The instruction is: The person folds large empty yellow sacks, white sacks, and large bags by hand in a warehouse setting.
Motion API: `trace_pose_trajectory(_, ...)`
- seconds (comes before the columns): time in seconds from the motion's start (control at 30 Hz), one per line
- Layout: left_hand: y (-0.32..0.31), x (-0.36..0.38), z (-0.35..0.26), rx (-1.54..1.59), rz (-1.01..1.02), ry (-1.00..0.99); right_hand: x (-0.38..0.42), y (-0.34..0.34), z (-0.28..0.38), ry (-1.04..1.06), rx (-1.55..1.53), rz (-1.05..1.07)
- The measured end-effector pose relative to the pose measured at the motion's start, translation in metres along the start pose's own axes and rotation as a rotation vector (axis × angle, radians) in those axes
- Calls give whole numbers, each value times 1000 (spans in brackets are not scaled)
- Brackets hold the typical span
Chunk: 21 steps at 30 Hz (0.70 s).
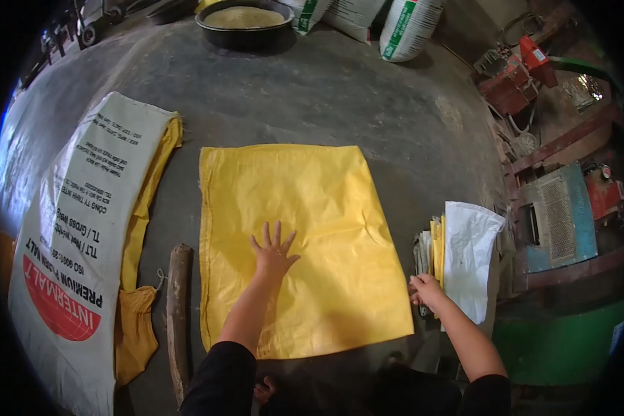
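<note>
A yellow woven sack (312, 208) lies flat on the grey floor in the middle of the view. My left hand (274, 256) rests on it with fingers spread and nothing held. Beyond the sack's lower right edge, my right hand (426, 290) has its fingers curled together beside a stack of folded sacks (437, 249); what it holds, if anything, is too small to make out. A folded white sack (468, 256) lies on the right side of that stack.
A printed white sack (83, 229) over yellow ones lies at the left, near a wooden stick (179, 312). A black basin (246, 38) of grain and full white bags (412, 28) stand at the back. Machinery (558, 215) stands on the right.
</note>
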State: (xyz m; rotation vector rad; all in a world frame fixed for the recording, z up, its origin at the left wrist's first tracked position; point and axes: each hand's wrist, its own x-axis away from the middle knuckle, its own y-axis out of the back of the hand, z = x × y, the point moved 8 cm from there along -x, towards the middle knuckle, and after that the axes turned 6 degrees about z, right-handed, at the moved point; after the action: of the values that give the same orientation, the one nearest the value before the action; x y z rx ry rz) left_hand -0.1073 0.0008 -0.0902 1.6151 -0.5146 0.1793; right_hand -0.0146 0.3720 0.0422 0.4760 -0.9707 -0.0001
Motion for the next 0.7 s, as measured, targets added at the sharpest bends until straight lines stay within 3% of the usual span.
trace_pose_trajectory(0.2, 12, -3, 1, 12, 269, 35, -29, -28, -17, 96, -63, 161)
trace_pose_trajectory(0.37, 3, 8, 15, 76, 226, -4, -38, -48, -16, 182, -80, 328)
trace_pose_trajectory(0.47, 0, 49, 41, 241, 76, 53, -38, -43, -37, 167, -173, 388)
trace_pose_trajectory(0.5, 9, 76, 51, 238, 23, 103, -33, -42, -52, 61, -208, 391)
trace_pose_trajectory(0.57, 17, 134, 81, 316, -52, 284, -34, -44, -91, -79, -196, 466)
trace_pose_trajectory(0.63, -1, 201, 114, 350, -343, 412, -46, -45, -136, -81, 6, 461)
trace_pose_trajectory(0.7, -27, 259, 126, 467, -348, 606, -40, -53, -159, -111, -12, 526)
